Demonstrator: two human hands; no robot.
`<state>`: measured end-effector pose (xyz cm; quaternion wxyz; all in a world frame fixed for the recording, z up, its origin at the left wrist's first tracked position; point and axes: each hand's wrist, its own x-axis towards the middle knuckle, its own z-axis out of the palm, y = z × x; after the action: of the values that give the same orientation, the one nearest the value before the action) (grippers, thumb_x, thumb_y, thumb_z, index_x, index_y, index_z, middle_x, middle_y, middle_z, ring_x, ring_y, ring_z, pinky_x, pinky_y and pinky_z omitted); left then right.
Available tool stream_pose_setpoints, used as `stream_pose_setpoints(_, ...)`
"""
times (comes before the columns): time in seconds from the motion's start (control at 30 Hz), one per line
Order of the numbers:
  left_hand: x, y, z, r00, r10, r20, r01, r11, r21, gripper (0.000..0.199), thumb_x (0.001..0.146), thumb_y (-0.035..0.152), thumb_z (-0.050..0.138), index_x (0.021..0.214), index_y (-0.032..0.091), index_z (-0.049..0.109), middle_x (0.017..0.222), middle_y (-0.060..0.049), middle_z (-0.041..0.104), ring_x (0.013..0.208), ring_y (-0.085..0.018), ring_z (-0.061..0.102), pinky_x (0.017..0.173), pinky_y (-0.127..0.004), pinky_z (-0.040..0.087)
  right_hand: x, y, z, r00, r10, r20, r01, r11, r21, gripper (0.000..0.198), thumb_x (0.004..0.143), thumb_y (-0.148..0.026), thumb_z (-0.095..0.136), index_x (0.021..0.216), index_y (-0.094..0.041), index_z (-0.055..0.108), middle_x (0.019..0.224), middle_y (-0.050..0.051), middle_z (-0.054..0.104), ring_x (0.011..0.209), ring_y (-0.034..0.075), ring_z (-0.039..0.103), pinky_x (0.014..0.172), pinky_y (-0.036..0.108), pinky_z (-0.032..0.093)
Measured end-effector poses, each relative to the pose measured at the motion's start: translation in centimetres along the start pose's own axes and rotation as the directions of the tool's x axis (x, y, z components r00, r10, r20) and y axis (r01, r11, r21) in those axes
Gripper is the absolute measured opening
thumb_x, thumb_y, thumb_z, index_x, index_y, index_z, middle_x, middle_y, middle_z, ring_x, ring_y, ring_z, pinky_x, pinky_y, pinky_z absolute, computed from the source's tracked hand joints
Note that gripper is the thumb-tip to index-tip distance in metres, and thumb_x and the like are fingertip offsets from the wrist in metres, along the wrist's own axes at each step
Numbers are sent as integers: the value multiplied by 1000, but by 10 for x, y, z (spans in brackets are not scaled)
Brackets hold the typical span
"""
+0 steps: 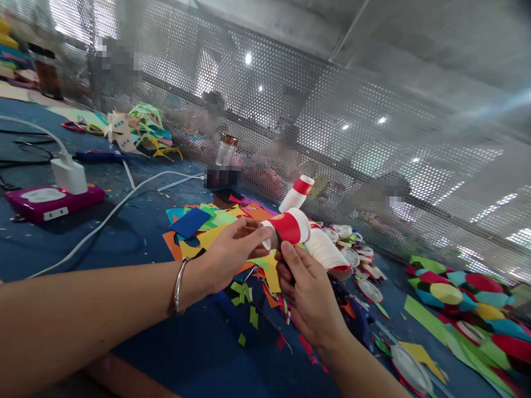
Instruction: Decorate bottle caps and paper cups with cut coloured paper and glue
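Note:
A red and white paper cup [287,227] lies sideways in front of me, above the blue table. My left hand [237,247] pinches its left end between thumb and fingers. Close against the underside of the cup, my right hand [304,281] is closed, its thumb on top. A dark, narrow, blade-like tool [277,239] shows between that hand and the cup; most of it is hidden by the fingers. Just behind the cup, a stack of paper cups [327,250] lies on its side, and another stack [297,193] stands tilted.
Coloured paper sheets [190,222] and green scraps [253,316] spread under my hands. To the left are a magenta power strip [54,202], a white cable and scissors [74,126]. Colourful paper pieces [445,293] lie at right. A perforated metal screen [338,126] borders the far edge.

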<state>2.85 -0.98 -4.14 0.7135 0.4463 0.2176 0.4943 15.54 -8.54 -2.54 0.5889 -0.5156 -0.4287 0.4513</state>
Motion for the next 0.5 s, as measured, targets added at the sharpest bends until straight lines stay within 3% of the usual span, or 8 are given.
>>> stream_pose_setpoints(0.1, 0, 1, 1, 999, -27, 19, 28, 998, -56, 30, 76, 34, 81, 92, 18, 62, 92, -4, 63, 85, -15, 65, 93, -36, 56, 1, 1, -1, 1000, -2, 3, 1, 1000, 4, 43, 83, -55, 75, 77, -19, 53, 59, -10, 30, 47, 4, 16, 40, 19, 11)
stream_pose_setpoints(0.3, -5, 1, 2, 998, 50, 34, -49, 999, -13, 29, 78, 37, 78, 93, 18, 62, 100, -7, 62, 96, -18, 64, 96, -37, 56, 1, 3, -3, 1000, -21, 15, 22, 1000, -14, 40, 88, -54, 71, 79, -20, 52, 58, -10, 30, 46, 5, 15, 40, 20, 10)
stream_pose_setpoints(0.5, -4, 0, 1, 996, 80, 37, -81, 997, 11, 33, 78, 38, 78, 99, 19, 61, 98, -6, 64, 92, -17, 65, 96, -38, 55, -1, -1, -1, 999, -25, 25, 25, 999, -22, 42, 85, -55, 73, 76, -20, 51, 58, -10, 31, 46, 5, 15, 40, 21, 10)
